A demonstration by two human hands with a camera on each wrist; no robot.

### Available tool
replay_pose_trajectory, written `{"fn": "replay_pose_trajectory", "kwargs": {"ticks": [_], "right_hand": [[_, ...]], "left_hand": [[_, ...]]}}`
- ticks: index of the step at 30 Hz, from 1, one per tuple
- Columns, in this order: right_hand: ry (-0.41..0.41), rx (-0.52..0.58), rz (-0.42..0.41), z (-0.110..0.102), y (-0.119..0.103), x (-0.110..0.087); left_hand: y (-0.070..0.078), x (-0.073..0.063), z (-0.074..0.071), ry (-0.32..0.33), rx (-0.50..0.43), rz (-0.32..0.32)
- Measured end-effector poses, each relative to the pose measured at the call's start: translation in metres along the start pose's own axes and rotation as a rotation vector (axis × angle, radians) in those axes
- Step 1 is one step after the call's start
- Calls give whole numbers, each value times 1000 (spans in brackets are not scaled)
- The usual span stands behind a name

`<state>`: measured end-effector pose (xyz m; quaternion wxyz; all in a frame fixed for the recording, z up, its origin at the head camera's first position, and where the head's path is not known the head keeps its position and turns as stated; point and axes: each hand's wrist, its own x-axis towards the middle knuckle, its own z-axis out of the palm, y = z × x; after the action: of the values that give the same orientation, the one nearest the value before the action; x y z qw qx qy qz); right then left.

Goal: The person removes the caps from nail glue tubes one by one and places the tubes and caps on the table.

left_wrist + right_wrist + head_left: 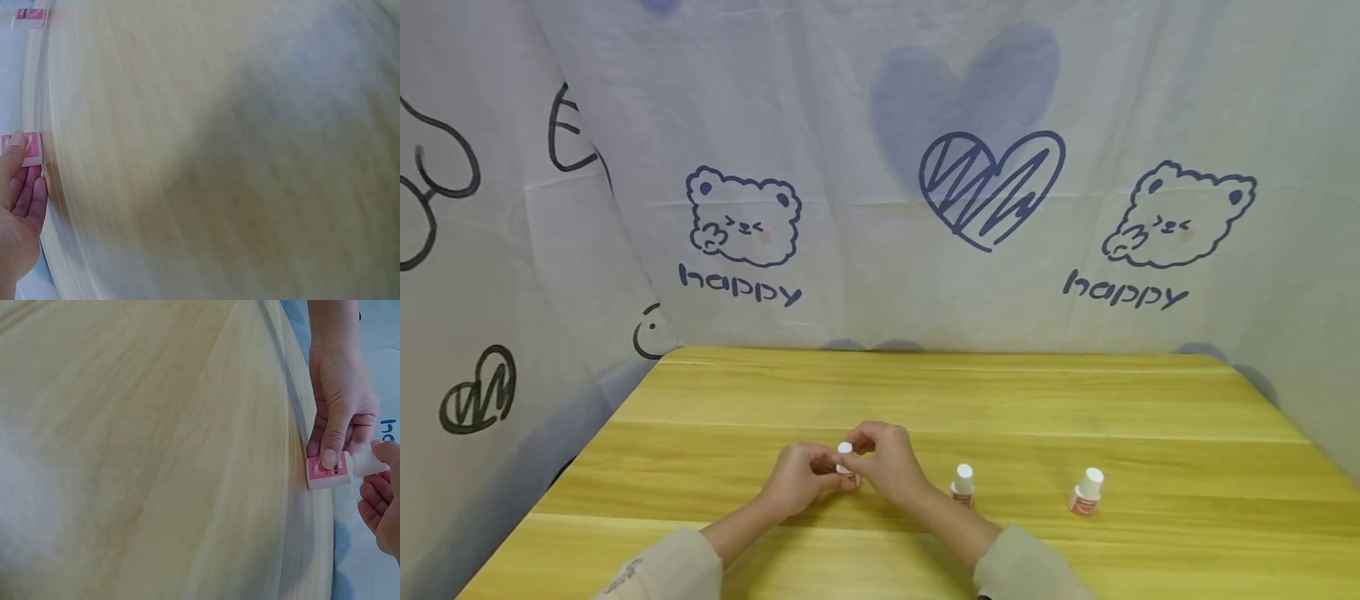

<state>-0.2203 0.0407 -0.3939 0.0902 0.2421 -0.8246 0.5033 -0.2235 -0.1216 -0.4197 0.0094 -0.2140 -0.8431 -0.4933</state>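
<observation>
A small white bottle with a pink label (328, 482) stands on the table in front of me. My left hand (793, 482) grips its body between thumb and fingers, the thumb lying across the label in both wrist views. On the bottle's white cap (846, 448), the thumb and fingers of my right hand (891, 468) pinch from the right side. Part of the bottle is hidden behind the fingers in the head view. Just right of my right forearm is a second such bottle (963, 482), upright and capped. A third capped bottle (1087, 491) stands farther right.
The wood-grain table (760, 392) reaches back to a hanging white cloth (857, 208) printed with bears and hearts. More cloth (542, 275) hangs along the left side. My right forearm (958, 521) passes close to the second bottle.
</observation>
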Motion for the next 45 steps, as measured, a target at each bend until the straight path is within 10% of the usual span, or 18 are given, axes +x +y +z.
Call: {"fn": "replay_pose_trajectory", "kwargs": {"ticks": [45], "right_hand": [[-56, 20, -40, -3, 1, 1]], "left_hand": [[1, 1, -2, -18, 32, -5]]}}
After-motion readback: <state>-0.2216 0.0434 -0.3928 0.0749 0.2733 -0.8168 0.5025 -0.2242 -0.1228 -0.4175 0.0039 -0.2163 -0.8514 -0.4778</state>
